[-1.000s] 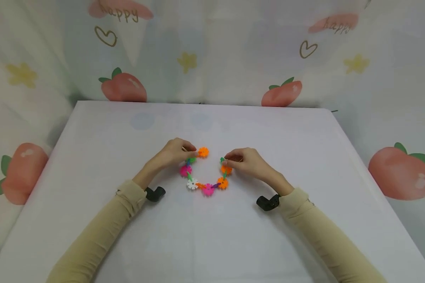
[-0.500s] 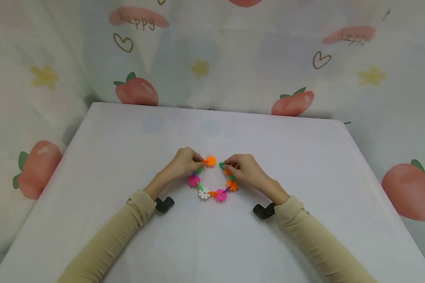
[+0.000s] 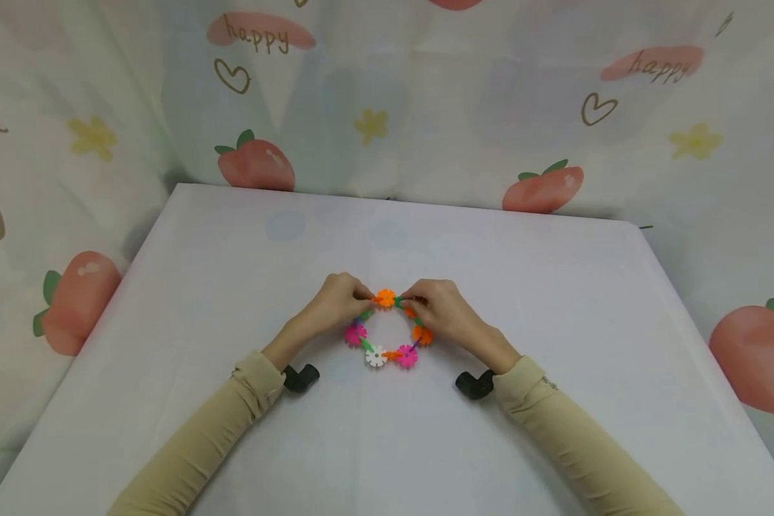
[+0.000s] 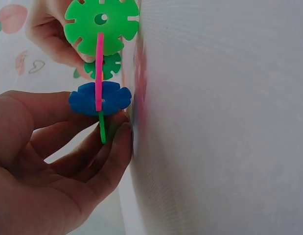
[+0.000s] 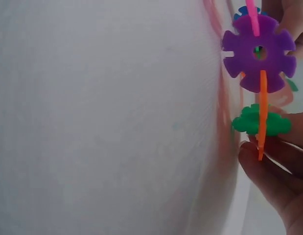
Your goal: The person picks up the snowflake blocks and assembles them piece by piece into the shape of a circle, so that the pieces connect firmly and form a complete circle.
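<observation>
A chain of slotted plastic snowflake discs in several colours curves into a ring on the table, its white disc (image 3: pixel 376 356) at the near side. My left hand (image 3: pixel 337 304) pinches the chain at the far left, beside an orange snowflake disc (image 3: pixel 385 298). On the other side my right hand (image 3: pixel 448 308) pinches a green snowflake disc (image 3: pixel 398 302) right at the orange one's edge. The left wrist view has a blue disc (image 4: pixel 100 99) close to the left fingers. A purple disc (image 5: pixel 259 53) hangs in line with an orange one in the right wrist view. Fingers partly hide both pinched pieces.
The white-covered table (image 3: pixel 387 444) spreads around the ring. Behind it hangs a printed curtain (image 3: pixel 438 107) with peaches, stars and hearts. Black wrist cameras (image 3: pixel 302 378) jut inward from both cuffs.
The gap at the far side of the ring has narrowed until the green disc meets the orange one. Both hands have drawn together, and the left has shifted its pinch toward the orange disc.
</observation>
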The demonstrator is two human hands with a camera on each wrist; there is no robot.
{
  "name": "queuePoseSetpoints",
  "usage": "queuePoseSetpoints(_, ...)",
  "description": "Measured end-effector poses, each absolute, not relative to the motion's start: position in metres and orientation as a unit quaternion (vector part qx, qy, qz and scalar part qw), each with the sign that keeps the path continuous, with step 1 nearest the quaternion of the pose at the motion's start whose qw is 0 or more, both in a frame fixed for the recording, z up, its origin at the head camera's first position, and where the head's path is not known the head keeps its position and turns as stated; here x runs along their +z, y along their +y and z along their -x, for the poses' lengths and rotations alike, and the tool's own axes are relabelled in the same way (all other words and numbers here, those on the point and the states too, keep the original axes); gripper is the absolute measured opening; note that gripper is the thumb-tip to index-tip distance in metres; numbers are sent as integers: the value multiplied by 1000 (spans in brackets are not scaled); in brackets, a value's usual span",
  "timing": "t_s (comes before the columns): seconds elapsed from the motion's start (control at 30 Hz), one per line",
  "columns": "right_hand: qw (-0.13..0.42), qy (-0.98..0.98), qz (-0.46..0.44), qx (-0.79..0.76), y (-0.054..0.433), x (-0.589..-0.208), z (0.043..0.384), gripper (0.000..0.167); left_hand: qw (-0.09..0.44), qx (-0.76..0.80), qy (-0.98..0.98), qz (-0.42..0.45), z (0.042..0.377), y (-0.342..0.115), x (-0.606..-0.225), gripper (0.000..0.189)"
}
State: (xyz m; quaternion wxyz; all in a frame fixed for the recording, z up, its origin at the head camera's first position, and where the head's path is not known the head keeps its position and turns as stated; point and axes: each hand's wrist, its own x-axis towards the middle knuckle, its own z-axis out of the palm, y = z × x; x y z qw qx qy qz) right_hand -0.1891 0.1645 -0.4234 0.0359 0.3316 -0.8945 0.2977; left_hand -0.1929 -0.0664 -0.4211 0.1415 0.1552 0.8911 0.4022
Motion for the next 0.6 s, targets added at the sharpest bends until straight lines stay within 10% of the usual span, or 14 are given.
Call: queuePoseSetpoints(0.6, 98, -865, -361, 334, 157, -435, 197, 4, 124, 433, 875, -178, 196, -75, -424, 13)
